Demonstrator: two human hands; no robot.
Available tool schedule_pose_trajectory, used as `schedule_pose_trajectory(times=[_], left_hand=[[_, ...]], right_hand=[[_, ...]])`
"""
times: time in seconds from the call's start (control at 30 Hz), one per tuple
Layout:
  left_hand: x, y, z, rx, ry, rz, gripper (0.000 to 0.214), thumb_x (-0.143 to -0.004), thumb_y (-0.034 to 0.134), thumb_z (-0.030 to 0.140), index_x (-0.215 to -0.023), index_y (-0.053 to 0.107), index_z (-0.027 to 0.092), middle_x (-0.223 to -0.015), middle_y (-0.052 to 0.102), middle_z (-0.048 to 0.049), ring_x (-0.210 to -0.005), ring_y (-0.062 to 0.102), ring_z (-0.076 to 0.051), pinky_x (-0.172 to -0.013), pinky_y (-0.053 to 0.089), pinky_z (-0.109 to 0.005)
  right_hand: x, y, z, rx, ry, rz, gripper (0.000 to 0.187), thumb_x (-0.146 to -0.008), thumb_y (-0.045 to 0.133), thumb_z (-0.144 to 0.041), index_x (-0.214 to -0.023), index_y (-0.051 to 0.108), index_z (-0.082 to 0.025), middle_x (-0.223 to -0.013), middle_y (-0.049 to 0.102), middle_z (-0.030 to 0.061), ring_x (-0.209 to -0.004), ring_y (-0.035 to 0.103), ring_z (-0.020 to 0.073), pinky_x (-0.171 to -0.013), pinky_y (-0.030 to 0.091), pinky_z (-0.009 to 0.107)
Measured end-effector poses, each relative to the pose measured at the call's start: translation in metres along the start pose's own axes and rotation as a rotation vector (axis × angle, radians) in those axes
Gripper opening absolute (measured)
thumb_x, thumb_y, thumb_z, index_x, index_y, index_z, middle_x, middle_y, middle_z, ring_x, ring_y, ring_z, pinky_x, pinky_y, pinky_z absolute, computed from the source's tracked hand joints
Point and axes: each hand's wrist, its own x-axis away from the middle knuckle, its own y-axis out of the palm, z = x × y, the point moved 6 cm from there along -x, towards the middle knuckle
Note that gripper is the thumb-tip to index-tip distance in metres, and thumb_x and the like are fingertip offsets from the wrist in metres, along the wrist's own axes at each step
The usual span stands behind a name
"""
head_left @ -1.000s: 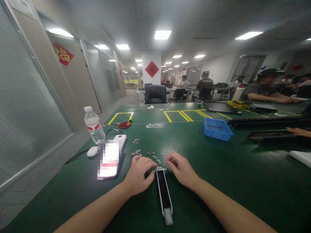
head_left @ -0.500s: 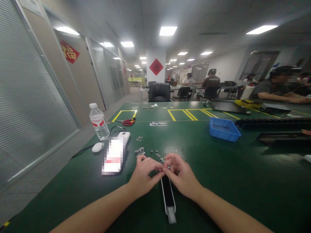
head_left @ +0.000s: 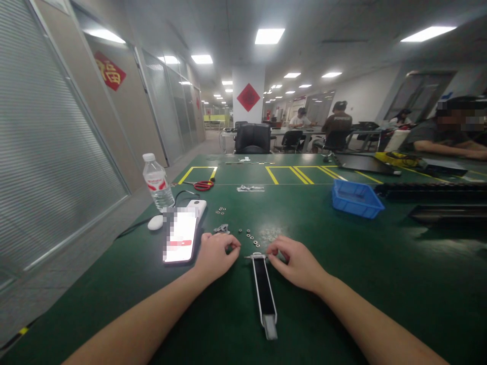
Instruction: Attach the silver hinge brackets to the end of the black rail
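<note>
A long, narrow black piece with a white frame [head_left: 265, 289] lies on the green table between my hands, a grey tab at its near end. Across its far end runs a thin metal rod [head_left: 248, 257] that sticks out on the left. My right hand [head_left: 297, 262] has thumb and fingertips pinched at the rod's right end. Left of the piece and apart from it, my left hand [head_left: 216, 255] curls with thumb and index tips together; anything between them is too small to make out. Several small metal rings or nuts [head_left: 255, 243] and grey metal parts [head_left: 221, 229] lie beyond.
A lit phone [head_left: 180, 235], a water bottle [head_left: 158, 183] and red-handled scissors [head_left: 204, 185] are on the left. A blue bin [head_left: 356, 198] and long black trays [head_left: 445, 215] stand to the right. Other people sit in the background.
My hands, which met over the piece's far end, are now apart. The left has drawn away leftward, uncovering the rod; the right remains at the rod's right side. The view has shifted slightly.
</note>
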Motion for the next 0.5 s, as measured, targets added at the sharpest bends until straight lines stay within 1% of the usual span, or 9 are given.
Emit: schedule_pose_trajectory(times=[0.13, 0.27, 0.5], left_hand=[[0.001, 0.004, 0.002, 0.031, 0.009, -0.056, 0.012, -0.076, 0.057, 0.019, -0.076, 0.068, 0.023, -0.077, 0.071, 0.0029, -0.074, 0.062, -0.019, -0.08, 0.034, -0.038], [0.003, 0.007, 0.006, 0.09, 0.02, -0.082, 0.013, -0.075, 0.056, 0.018, -0.078, 0.068, 0.022, -0.075, 0.07, 0.0028, -0.071, 0.061, -0.017, -0.079, 0.034, -0.038], [0.004, 0.008, 0.011, 0.135, 0.079, -0.076, 0.015, -0.073, 0.053, 0.018, -0.076, 0.068, 0.02, -0.073, 0.07, 0.0025, -0.068, 0.061, -0.015, -0.077, 0.038, -0.034]], right_hand=[[0.0, 0.004, 0.002, 0.016, 0.027, -0.068, 0.011, -0.082, 0.055, -0.018, -0.082, 0.066, -0.019, -0.078, 0.06, 0.0018, -0.07, 0.054, 0.0146, -0.065, 0.041, 0.026], [0.0, 0.006, 0.004, 0.029, 0.062, -0.095, 0.011, -0.084, 0.055, -0.02, -0.084, 0.067, -0.019, -0.079, 0.061, 0.0025, -0.072, 0.056, 0.0152, -0.066, 0.042, 0.027], [-0.001, 0.009, 0.008, 0.055, 0.066, -0.112, 0.014, -0.086, 0.054, -0.023, -0.08, 0.066, -0.019, -0.077, 0.06, 0.0025, -0.071, 0.055, 0.0152, -0.066, 0.043, 0.027]])
